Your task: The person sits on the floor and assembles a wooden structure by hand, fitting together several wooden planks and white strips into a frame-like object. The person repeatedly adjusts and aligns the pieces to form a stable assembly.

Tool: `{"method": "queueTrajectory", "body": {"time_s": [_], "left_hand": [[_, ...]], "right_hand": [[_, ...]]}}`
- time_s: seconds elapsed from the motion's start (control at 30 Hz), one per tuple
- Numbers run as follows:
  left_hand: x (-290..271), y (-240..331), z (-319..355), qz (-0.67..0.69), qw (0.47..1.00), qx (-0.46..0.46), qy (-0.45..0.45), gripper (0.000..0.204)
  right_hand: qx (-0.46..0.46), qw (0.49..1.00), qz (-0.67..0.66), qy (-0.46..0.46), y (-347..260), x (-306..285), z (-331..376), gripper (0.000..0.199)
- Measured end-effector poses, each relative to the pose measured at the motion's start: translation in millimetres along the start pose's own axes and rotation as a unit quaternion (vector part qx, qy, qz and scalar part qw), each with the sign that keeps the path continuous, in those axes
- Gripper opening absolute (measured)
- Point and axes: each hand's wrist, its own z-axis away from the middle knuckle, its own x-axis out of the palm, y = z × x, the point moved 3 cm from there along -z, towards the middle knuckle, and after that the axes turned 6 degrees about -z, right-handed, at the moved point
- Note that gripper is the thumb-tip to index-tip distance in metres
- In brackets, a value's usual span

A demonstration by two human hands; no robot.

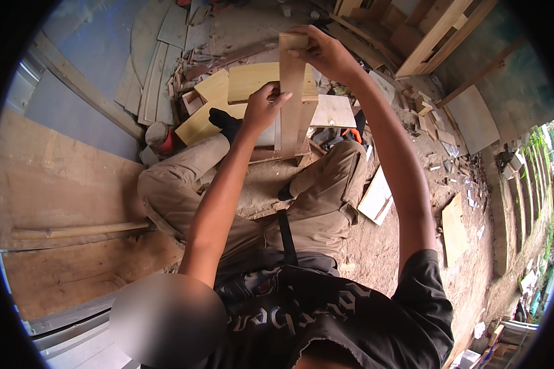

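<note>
A narrow wooden board (pixel 292 92) stands upright in front of me. At its upper end my right hand (pixel 326 56) grips it, thumb on the near face and fingers over the top edge. Lower down, my left hand (pixel 266 109) is closed at the board's left edge, with the thumb against its face. The board's lower end reaches down among a low wooden piece (pixel 271 154) on the ground between my legs. Just behind my left hand lies a yellowish plank (pixel 246 77), and a pale square panel (pixel 333 111) is right of the board.
Wood offcuts (pixel 426 107) litter the dirt floor on the right. A bucket with red on it (pixel 159 136) stands by my left leg. Plywood (pixel 61 178) lines the left side. A wooden frame (pixel 443 37) leans at the far right, and a pale board (pixel 377 195) lies beside my right knee.
</note>
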Motion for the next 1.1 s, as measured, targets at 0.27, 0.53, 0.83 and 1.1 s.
{"method": "queueTrajectory", "body": {"time_s": [0.27,0.53,0.83,1.1], "left_hand": [[22,-15,-8,-0.006,1.0,0.009,-0.011,0.036],[11,-16,-3,-0.106,0.994,0.019,-0.021,0.038],[9,-24,-2,-0.191,0.98,0.039,-0.036,0.048],[9,-22,6,-0.235,0.97,0.025,-0.05,0.052]], "right_hand": [[0.058,0.998,-0.001,-0.011,7,-9,23,0.047],[0.044,0.999,0.029,-0.008,14,-1,28,0.046],[0.048,0.997,0.054,-0.008,23,5,34,0.044],[0.042,0.999,0.022,0.002,19,11,44,0.043]]}}
